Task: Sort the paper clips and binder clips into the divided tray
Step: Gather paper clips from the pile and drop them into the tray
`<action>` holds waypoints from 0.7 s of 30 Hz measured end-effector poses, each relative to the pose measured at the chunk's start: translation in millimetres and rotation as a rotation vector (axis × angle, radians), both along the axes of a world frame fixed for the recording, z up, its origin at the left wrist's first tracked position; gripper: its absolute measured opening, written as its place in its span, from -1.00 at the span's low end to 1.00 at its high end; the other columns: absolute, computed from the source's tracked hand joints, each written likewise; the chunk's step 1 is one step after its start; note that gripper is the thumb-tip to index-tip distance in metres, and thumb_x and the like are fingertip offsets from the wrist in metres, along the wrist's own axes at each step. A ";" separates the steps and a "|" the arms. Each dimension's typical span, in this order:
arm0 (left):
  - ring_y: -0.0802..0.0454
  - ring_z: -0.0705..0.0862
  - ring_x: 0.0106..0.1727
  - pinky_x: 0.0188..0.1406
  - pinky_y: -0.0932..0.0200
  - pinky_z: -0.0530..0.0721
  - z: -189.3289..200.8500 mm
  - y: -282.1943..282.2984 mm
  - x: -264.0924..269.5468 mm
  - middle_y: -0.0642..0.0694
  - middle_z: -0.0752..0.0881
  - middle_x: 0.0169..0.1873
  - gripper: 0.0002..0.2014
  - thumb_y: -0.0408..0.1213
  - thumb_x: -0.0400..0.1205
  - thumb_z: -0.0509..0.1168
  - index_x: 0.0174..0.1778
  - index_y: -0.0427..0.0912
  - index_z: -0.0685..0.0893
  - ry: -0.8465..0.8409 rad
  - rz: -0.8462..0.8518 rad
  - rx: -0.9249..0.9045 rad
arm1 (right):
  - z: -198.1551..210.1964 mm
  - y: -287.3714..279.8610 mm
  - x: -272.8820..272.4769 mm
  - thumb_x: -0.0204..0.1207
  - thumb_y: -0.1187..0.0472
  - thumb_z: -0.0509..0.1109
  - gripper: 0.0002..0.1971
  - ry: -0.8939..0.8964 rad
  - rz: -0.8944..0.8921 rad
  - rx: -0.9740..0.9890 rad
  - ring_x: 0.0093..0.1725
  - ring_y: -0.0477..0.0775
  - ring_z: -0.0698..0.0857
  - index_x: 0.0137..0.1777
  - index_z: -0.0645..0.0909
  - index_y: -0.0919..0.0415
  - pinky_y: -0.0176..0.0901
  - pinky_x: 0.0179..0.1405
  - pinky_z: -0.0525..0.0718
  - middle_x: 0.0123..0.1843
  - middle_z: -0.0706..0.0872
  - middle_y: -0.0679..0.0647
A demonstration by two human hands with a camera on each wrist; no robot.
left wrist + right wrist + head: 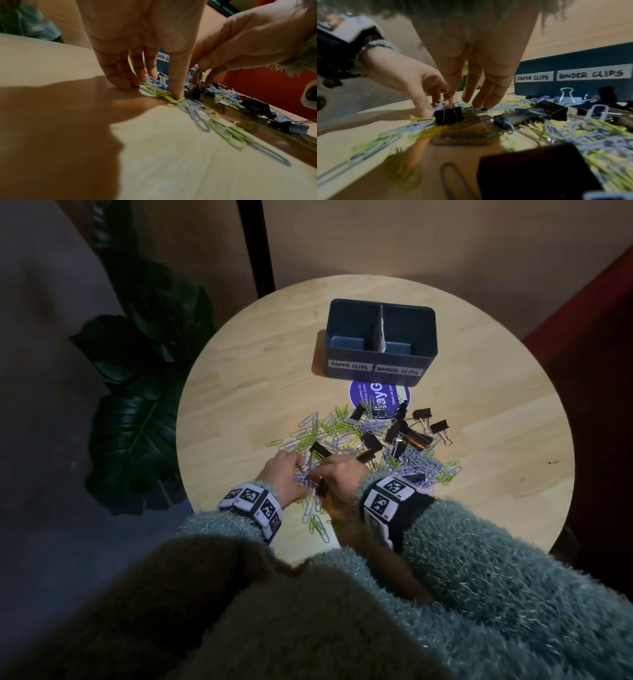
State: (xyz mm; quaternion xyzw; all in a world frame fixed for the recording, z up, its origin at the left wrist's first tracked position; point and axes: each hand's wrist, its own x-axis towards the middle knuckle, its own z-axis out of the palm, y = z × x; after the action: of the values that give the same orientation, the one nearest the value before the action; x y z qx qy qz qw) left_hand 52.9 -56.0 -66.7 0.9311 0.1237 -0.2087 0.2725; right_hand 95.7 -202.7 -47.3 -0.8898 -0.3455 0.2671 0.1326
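Both hands work low at the near edge of the round surface (239, 392), in the near end of a mixed heap that runs from the near edge to the middle. The left hand (284, 474) has its fingers (118, 75) straight and spread, tips pressed down on the green and lilac paper clips (197, 112), most likely to pin and rake a bunch together so they can be lifted as one. The right hand (337, 479) reaches in just beside it. Its fingers (481, 92) hang narrow and point down at a black binder clip (448, 117) that stands on its folded edge among the paper clips. From the right wrist view they seem to pinch its wire handles, though I cannot tell for sure that they hold it. Taking it by the handles makes sense, since it would lift the clip free of the tangle without dragging paper clips along.

The rest of the binder clips (407, 433) lie thickest toward the right of the heap. The tray (380, 361) stands beyond it, toward the far edge, labels facing the person: PAPER CLIPS on the left half, BINDER CLIPS on the right. Both halves look bare, so I judge the sorting barely begun. A purple sticker (363, 395) shows between tray and heap.
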 end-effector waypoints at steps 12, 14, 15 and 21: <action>-0.08 0.45 0.29 0.32 0.04 0.52 -7.2 10.0 -10.7 -0.10 0.47 0.19 -0.52 -0.21 0.42 0.50 0.24 -0.09 0.52 -0.138 0.079 0.045 | 7.2 -15.9 13.4 0.58 0.31 0.29 -0.73 0.024 -0.238 -0.228 0.22 0.18 0.63 0.26 0.57 0.31 0.03 0.29 0.65 0.19 0.64 0.22; -0.11 0.36 0.38 0.42 -0.02 0.44 -6.6 10.1 -9.8 -0.12 0.40 0.32 -0.26 -0.05 0.39 0.51 0.46 -0.05 0.37 -0.058 0.069 0.114 | 5.4 -4.7 12.7 0.55 0.30 0.32 -0.65 0.037 -0.262 -0.205 0.35 0.22 0.53 0.34 0.51 0.32 0.06 0.38 0.57 0.28 0.57 0.23; -0.13 0.35 0.41 0.44 -0.03 0.43 -6.3 9.6 -8.9 -0.13 0.39 0.36 -0.21 -0.02 0.40 0.50 0.52 -0.05 0.32 -0.022 0.060 0.130 | 3.7 0.9 10.7 0.56 0.24 0.34 -0.59 0.066 -0.269 -0.235 0.41 0.24 0.47 0.39 0.46 0.32 0.09 0.43 0.52 0.34 0.51 0.25; -0.16 0.57 0.21 0.18 0.06 0.49 -7.2 2.3 -4.3 -0.20 0.59 0.16 -0.66 -0.28 0.56 0.38 0.25 -0.22 0.57 -0.036 0.065 0.039 | -8.8 19.0 0.1 0.44 -0.14 0.43 -0.21 0.043 -0.225 -0.331 0.51 0.31 0.27 0.54 0.22 0.24 0.16 0.47 0.38 0.49 0.28 0.27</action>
State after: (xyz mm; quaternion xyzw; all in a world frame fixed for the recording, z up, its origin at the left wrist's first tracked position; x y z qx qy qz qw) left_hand 48.6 -53.8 -73.9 0.9353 0.1530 -0.1806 0.2630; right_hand 95.8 -183.7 -56.1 -0.9266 -0.1924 0.3225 0.0211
